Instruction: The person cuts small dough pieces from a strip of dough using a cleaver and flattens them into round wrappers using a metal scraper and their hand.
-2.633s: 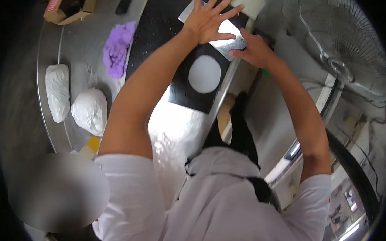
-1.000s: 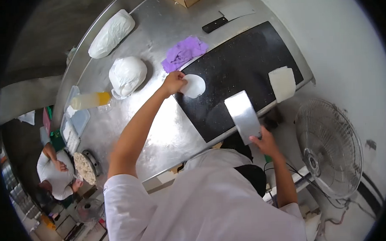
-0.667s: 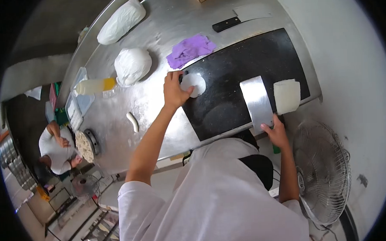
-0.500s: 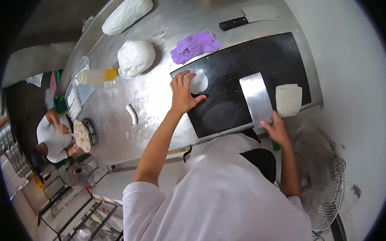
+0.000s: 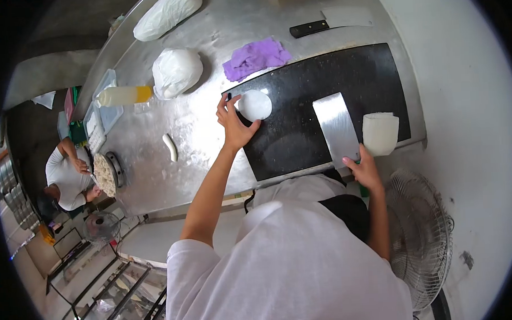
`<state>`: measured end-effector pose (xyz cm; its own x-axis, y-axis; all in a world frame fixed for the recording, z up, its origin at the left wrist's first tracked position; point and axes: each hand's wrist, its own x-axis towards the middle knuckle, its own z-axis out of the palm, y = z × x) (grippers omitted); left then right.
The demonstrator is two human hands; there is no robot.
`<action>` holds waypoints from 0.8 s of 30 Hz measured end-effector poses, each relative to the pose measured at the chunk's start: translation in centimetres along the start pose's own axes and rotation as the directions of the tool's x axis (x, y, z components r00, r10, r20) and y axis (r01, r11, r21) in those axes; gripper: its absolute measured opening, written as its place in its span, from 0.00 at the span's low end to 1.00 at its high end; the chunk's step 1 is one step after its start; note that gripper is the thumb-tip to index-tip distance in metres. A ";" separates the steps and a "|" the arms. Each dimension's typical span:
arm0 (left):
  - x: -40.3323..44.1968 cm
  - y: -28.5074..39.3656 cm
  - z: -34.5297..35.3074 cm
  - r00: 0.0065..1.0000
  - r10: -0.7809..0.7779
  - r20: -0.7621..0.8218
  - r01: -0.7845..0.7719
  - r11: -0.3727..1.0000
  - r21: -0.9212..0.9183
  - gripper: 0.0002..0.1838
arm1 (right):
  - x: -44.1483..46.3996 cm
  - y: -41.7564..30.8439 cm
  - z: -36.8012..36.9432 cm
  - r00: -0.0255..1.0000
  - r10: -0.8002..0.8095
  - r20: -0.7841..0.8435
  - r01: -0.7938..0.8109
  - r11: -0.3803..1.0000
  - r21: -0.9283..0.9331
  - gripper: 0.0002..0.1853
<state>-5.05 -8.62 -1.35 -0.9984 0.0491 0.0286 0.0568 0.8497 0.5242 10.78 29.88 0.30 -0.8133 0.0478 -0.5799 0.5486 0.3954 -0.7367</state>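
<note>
The left grip (image 5: 237, 129) is open in a wide curve—thumb and fingers well spread—around the near left side of a white disc (image 5: 255, 105), which lies flat on the black mat (image 5: 299, 116), close to its left end. The thumb tip is at the disc's near edge and a fingertip is beside its left edge; whether either one presses on it, I cannot tell.

Well to the right, the right grip (image 5: 366, 170) is closed on the near end of a broad metal blade (image 5: 336, 126), thumb on top. The blade points away from this grip, over the mat. Just beyond the same grip, right of the blade, is a pale folded piece (image 5: 381, 134) at the mat's near edge.

Past the left grip, a purple cloth (image 5: 257, 57) lies beyond the disc, with a black-handled cleaver (image 5: 330, 24) farther right on the metal worktop (image 5: 211, 156). Left of that grip are a small white strip (image 5: 170, 147), a round white bag (image 5: 177, 73) and a yellow-capped bottle (image 5: 124, 96)—and, farther off, a co-worker (image 5: 67, 172) by a pan of pale food (image 5: 105, 175).
</note>
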 end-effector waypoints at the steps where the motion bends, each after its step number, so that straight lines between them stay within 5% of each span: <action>1: 0.0 -0.2 0.2 1.000 -0.018 0.005 0.018 0.999 -0.033 0.52 | -0.1 0.0 0.1 1.000 0.000 0.001 0.000 1.000 0.002 0.25; 9: 0.7 0.3 -0.1 1.000 -0.003 -0.030 0.000 0.997 -0.072 0.48 | -0.7 -1.0 0.5 1.000 -0.002 -0.024 0.003 1.000 0.013 0.25; 12: 1.9 -1.6 0.0 0.987 0.010 -0.161 -0.029 0.992 -0.120 0.42 | -0.8 -1.0 0.6 0.999 0.010 -0.031 -0.010 1.000 0.021 0.26; 15: 3.4 -1.2 -0.1 0.989 -0.140 -0.037 0.107 0.879 -0.464 0.33 | -0.7 -0.6 0.9 0.999 0.015 -0.046 -0.015 1.000 -0.002 0.26; 19: 4.6 0.9 -0.6 0.992 -0.102 0.075 0.111 0.984 -0.137 0.34 | -0.3 0.0 1.2 0.998 -0.019 -0.063 0.018 1.000 -0.010 0.26; 21: 5.4 1.5 -0.7 0.923 -0.320 0.215 0.340 0.938 -0.065 0.28 | -0.3 0.2 1.2 0.998 -0.008 -0.063 0.008 1.000 -0.008 0.26; 24: 7.0 0.3 -0.3 0.913 -0.259 0.317 0.256 0.965 0.051 0.19 | -0.5 -0.1 1.1 0.998 -0.006 -0.062 0.007 1.000 0.016 0.26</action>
<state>-12.05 -8.14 -0.76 -0.9253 -0.0086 -0.3791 -0.2006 0.8595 0.4701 11.32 28.79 0.23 -0.8268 0.1028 -0.5530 0.5463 0.3806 -0.7461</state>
